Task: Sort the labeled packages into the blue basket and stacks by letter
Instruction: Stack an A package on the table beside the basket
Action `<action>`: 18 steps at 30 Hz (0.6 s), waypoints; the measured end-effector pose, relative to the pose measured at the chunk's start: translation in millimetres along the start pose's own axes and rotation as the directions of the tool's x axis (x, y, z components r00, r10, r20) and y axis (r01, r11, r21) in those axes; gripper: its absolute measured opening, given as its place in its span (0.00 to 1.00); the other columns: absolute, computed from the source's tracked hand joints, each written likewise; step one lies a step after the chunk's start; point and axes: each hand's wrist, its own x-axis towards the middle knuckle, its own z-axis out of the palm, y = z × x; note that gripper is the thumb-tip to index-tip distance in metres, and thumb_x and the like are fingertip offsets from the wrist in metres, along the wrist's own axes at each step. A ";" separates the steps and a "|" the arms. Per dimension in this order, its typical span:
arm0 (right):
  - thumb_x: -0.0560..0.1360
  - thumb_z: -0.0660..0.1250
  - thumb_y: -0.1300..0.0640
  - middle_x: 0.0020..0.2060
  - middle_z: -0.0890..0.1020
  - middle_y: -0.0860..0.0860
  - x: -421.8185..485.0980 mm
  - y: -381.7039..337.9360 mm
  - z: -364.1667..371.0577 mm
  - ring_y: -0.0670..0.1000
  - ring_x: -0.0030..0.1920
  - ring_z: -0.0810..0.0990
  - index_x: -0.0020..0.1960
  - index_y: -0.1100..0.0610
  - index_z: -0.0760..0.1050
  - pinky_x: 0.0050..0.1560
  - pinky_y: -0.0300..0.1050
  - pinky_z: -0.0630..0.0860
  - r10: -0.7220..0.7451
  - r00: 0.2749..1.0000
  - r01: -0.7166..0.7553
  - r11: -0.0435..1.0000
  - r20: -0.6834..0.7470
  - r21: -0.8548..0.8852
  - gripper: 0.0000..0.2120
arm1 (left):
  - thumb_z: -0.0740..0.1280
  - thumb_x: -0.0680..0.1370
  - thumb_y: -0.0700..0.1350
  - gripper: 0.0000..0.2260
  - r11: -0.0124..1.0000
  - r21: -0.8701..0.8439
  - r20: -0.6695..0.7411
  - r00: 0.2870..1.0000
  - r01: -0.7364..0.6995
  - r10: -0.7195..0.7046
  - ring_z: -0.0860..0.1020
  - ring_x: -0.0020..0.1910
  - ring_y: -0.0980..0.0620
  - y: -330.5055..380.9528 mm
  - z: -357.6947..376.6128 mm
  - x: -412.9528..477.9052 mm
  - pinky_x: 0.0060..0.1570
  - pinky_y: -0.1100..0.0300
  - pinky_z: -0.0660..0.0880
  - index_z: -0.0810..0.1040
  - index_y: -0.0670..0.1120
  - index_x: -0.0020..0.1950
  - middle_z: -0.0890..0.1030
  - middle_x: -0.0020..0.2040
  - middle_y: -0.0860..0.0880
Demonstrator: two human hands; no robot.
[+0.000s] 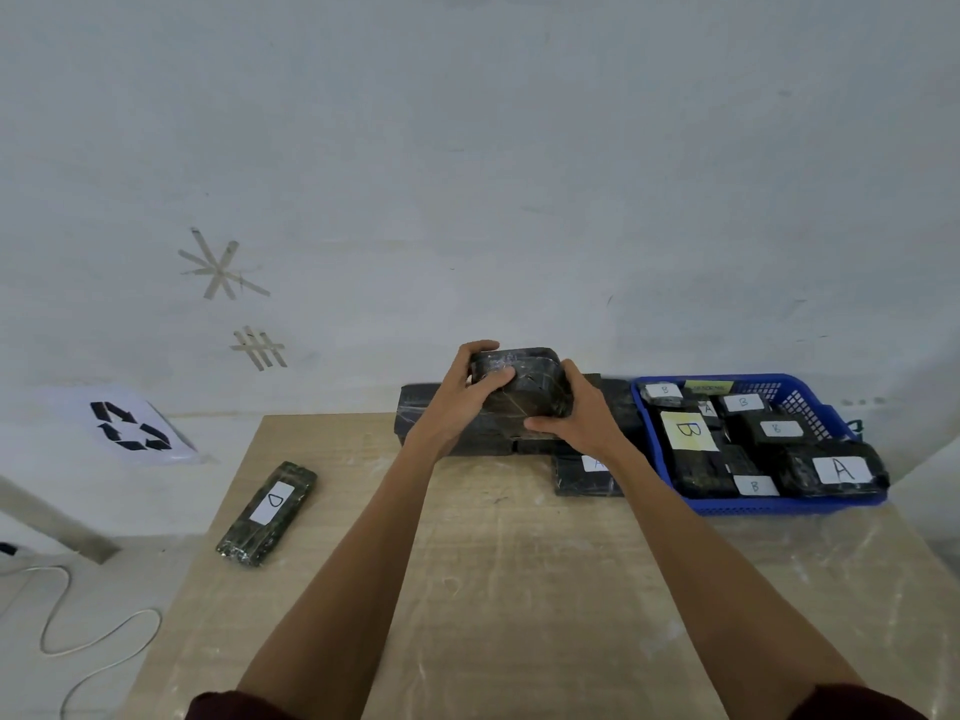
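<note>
Package (540,387) label apparently out of view

Pale wall (467,148) with tape marks (223,265), light wooden table (519,589), white cable (42,639) on floor (171,579)

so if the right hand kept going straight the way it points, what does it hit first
The black package that the right hand grips; past it probably the wall, though depth is unclear.

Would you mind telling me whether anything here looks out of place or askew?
Yes: the blue basket holds mostly B packages, yet an A package lies at its near right corner. The D package also lies askew, alone near the left edge of the table.
</note>
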 end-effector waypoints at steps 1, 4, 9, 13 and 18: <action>0.67 0.81 0.60 0.57 0.78 0.50 -1.2 -3.0 1.9 0.51 0.58 0.78 0.64 0.58 0.68 0.60 0.55 0.80 0.002 1.000 -0.003 0.998 0.008 0.055 0.31 | 0.70 0.81 0.48 0.19 0.999 -0.052 -0.002 1.000 0.004 -0.004 0.79 0.59 0.51 0.9 1.5 -1.0 0.51 0.58 0.80 0.69 0.55 0.69 0.74 0.64 0.46; 0.68 0.80 0.63 0.60 0.77 0.47 -2.3 -10.2 5.8 0.47 0.60 0.77 0.67 0.57 0.67 0.60 0.51 0.80 0.013 1.000 -0.017 0.985 0.028 0.174 0.34 | 0.70 0.80 0.45 0.23 0.981 -0.190 -0.029 0.999 0.036 -0.042 0.81 0.55 0.51 4.6 5.6 -1.6 0.49 0.54 0.81 0.64 0.53 0.71 0.77 0.62 0.45; 0.68 0.80 0.64 0.63 0.77 0.50 0.7 -14.5 5.9 0.49 0.64 0.77 0.69 0.56 0.66 0.61 0.55 0.80 0.009 0.998 -0.022 0.974 0.062 0.226 0.35 | 0.72 0.79 0.46 0.20 0.971 -0.228 -0.055 0.995 0.072 -0.087 0.82 0.56 0.50 3.6 5.3 -0.9 0.56 0.48 0.81 0.68 0.50 0.67 0.79 0.61 0.46; 0.69 0.80 0.62 0.64 0.77 0.50 1.9 -16.9 8.4 0.51 0.65 0.77 0.71 0.54 0.64 0.63 0.55 0.79 0.010 0.998 -0.023 0.973 0.061 0.229 0.37 | 0.72 0.79 0.46 0.22 0.983 -0.182 -0.051 0.998 0.036 -0.046 0.81 0.59 0.46 6.7 2.4 1.7 0.59 0.46 0.80 0.65 0.45 0.67 0.78 0.62 0.43; 0.69 0.80 0.62 0.64 0.76 0.48 2.9 -17.1 6.1 0.51 0.66 0.76 0.71 0.54 0.64 0.63 0.54 0.79 0.001 0.998 -0.016 0.975 0.066 0.220 0.37 | 0.73 0.77 0.49 0.23 0.990 -0.136 -0.047 0.998 0.029 -0.035 0.80 0.61 0.47 6.8 2.7 3.1 0.62 0.43 0.78 0.65 0.47 0.65 0.77 0.62 0.45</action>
